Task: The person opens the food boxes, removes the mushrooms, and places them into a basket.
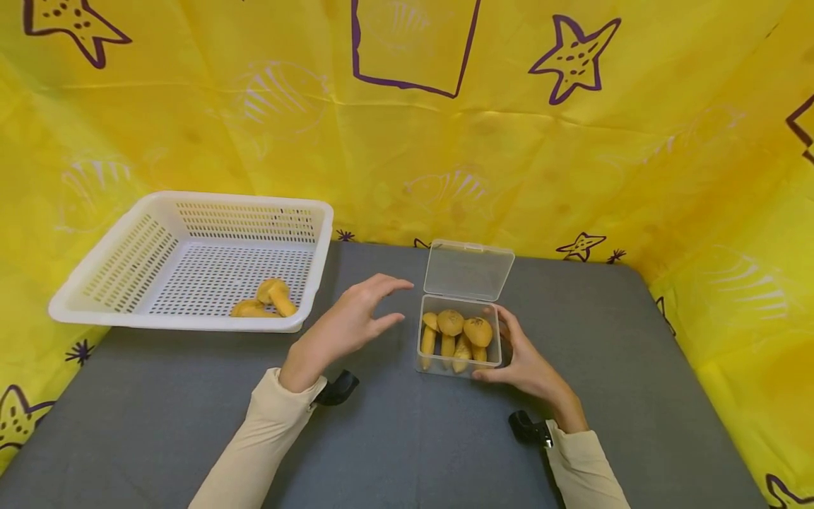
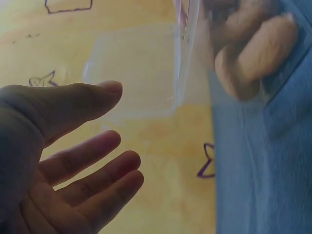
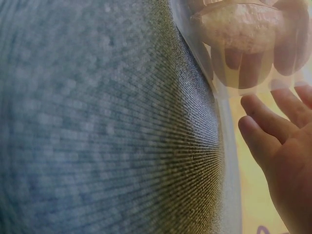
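Where fingers (image 3: 259, 141) curve, one box (image 1: 445, 367) — mushrooms (image 1: 451, 323) (four)

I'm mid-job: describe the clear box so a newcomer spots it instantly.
On the grey table, look to the right of the white slotted basket. There, between the left hand and the right hand, stands the clear box with mushrooms inside. Unlike the basket, it is smaller, see-through and has a lid raised at the back.

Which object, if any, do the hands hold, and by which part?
The right hand holds the clear box by its right side wall; the left hand holds nothing.
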A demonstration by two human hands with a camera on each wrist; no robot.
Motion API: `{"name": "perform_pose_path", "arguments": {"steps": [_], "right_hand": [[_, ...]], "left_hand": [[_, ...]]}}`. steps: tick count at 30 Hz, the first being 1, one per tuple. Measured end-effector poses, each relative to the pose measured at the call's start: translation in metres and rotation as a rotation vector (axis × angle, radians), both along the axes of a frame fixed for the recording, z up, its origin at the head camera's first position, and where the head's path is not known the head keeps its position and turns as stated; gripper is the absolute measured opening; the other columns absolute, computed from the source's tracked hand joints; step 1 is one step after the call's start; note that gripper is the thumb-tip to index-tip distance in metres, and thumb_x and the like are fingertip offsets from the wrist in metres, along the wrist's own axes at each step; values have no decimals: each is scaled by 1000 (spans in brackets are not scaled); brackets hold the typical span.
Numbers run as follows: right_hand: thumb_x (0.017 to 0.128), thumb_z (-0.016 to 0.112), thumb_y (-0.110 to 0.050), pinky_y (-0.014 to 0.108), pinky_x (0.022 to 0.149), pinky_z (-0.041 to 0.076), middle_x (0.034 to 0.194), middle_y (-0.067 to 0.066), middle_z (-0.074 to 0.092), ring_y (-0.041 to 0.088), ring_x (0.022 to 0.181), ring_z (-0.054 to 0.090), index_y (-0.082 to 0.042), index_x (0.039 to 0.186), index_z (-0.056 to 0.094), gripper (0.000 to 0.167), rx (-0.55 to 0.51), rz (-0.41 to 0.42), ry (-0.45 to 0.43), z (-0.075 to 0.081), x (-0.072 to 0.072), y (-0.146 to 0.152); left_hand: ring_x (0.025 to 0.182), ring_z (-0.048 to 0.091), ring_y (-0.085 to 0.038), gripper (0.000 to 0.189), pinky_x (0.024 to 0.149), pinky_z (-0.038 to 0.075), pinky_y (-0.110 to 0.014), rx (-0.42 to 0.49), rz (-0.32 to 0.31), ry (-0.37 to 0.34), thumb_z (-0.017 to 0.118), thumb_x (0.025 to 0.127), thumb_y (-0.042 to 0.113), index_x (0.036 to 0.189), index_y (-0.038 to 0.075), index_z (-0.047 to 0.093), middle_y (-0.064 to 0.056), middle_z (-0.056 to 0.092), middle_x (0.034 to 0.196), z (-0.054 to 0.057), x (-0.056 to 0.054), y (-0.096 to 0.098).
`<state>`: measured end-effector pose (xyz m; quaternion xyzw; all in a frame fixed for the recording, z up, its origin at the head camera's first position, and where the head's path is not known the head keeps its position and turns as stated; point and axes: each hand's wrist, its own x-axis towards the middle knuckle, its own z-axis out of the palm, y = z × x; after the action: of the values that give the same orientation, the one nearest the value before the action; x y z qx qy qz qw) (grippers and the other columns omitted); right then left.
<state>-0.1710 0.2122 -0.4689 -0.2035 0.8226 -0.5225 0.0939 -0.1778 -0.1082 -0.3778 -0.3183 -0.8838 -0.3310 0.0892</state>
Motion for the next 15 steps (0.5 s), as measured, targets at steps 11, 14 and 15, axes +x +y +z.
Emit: {"name": "perform_pose_path", "arguments": {"steps": [11, 14, 15], "right_hand": [[72, 89, -12, 65, 109, 31, 160, 15, 24, 44, 145, 29, -18, 155, 15, 111, -8, 4, -12, 3, 0, -1], [73, 88, -11, 64, 108, 32, 160, 15, 24, 44, 144, 30, -17, 155, 14, 111, -12, 6, -14, 4, 1, -1], [73, 88, -12, 64, 108, 33, 160, 15, 24, 43, 145, 30, -17, 155, 14, 111, -10, 6, -15, 4, 1, 0]], "left_hand": [[113, 64, -26, 44, 97, 53, -40, -7, -74, -19, 74, 88, 8, 130, 4, 61, -11, 65, 123, -5, -3, 35], [118, 62, -24, 45, 99, 52, -38, -40, -92, -31, 74, 89, 11, 131, 6, 60, -9, 64, 126, -7, -2, 44], [118, 62, -24, 46, 99, 52, -38, -47, -99, -40, 74, 89, 11, 132, 7, 60, -9, 64, 127, -8, -2, 47]]}}
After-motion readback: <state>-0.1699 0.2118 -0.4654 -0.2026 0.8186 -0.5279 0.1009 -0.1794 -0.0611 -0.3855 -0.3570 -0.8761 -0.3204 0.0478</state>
